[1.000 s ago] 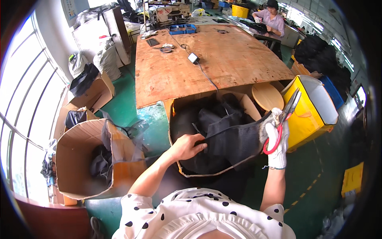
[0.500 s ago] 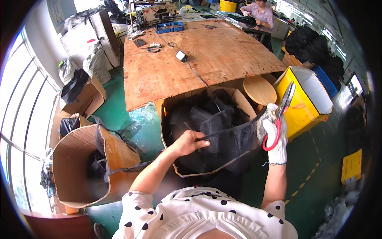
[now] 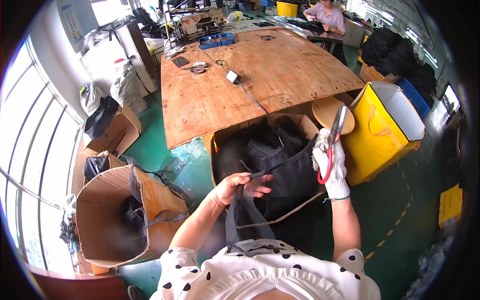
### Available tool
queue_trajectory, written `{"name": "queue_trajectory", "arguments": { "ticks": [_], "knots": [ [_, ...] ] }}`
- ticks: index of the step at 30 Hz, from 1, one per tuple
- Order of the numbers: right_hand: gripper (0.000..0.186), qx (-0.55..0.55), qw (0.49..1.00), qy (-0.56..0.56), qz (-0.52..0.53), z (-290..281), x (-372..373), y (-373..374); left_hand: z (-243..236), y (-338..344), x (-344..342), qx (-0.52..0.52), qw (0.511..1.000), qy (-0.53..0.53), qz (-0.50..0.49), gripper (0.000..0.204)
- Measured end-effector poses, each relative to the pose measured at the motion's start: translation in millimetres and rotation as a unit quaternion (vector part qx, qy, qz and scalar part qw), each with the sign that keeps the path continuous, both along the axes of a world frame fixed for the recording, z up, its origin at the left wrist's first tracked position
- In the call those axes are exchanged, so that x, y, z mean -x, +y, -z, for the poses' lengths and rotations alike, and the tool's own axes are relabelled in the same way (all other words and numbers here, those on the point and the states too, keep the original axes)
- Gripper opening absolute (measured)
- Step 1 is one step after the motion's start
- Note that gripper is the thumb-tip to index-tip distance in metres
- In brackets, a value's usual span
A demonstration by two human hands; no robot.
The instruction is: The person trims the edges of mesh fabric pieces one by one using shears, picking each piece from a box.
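Observation:
My left hand (image 3: 239, 187), bare, pinches the dark edge of a black mesh piece (image 3: 290, 172) between thumb and index finger, its other fingers spread below. Part of the mesh hangs from that hand down toward my lap. The rest stretches right to my right hand (image 3: 332, 170), which wears a white knit glove. Red-handled scissors (image 3: 340, 120) are in the gloved hand, blades pointing up and away. Whether its hidden fingers also grip the mesh edge is hard to see. Beneath both hands, a cardboard box (image 3: 218, 172) holds a heap of black fabric (image 3: 260, 147).
A wooden worktable (image 3: 250, 65) stands ahead, with a cable and small white-faced device (image 3: 233, 76) on it. Right of the box are a round wooden stool (image 3: 332, 114) and a yellow bin (image 3: 382, 135). Another open carton (image 3: 102, 215) is at left. A person (image 3: 327, 20) works far off.
Both hands have drawn slightly closer together, the gloved one moving left with the scissors. The mesh now drapes from my left hand toward my body. The whole view has shifted a little.

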State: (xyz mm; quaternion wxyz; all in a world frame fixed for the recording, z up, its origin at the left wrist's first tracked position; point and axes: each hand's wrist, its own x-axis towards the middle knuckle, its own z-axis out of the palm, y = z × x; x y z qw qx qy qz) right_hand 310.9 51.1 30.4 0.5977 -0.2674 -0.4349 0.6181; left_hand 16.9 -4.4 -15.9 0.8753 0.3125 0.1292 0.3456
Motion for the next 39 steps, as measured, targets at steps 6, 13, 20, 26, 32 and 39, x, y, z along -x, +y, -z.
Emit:
{"name": "queue_trajectory", "arguments": {
  "ticks": [6, 13, 20, 26, 32, 39],
  "knots": [
    [0.017, 0.182, 0.979, 0.091, -0.004, 22.3, -43.7, 8.9, 14.2, 5.1, 5.2, 0.115, 0.986, -0.109, -0.055, 0.033],
    [0.009, 0.097, 0.916, 0.39, 0.02, 23.6, -35.2, -101.7, 11.1, 16.3, -0.6, 0.058, 0.988, -0.039, -0.141, 0.058],
    [0.023, 0.518, 0.813, 0.212, -0.16, 5.0, 40.9, -117.9, 8.7, 14.9, -15.6, 0.047, 0.992, 0.009, -0.121, 0.029],
    [0.028, 0.504, 0.81, 0.126, -0.272, 21.6, 51.4, -114.2, 16.4, 17.2, -15.5, 0.029, 0.994, 0.012, -0.104, 0.03],
    [0.029, 0.424, 0.846, 0.093, -0.31, 43.3, 52.5, -106.1, 20.5, 14.4, -15.8, 0.021, 0.994, 0.042, -0.098, 0.05],
    [0.029, 0.334, 0.893, 0.019, -0.3, 39.2, 59.7, -95.5, 18.7, 12.5, -17.7, 0.022, 0.993, 0.066, -0.091, 0.052]
  ]
}}
